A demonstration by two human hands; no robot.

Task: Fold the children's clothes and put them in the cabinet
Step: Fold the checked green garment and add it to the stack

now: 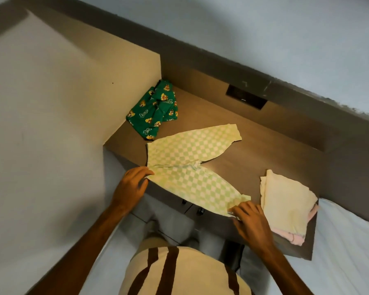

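brown desk (264,150) bears checkered trousers (192,167), pinched by both hands.

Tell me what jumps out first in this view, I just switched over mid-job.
The pale green-and-white checkered children's trousers lie spread in a V in the middle of the brown desktop, with the left hand at the waistband and the right hand pinching a leg cuff. A crumpled dark green cartoon-print garment sits in the far left corner, and a folded cream and pink stack lies on the right.
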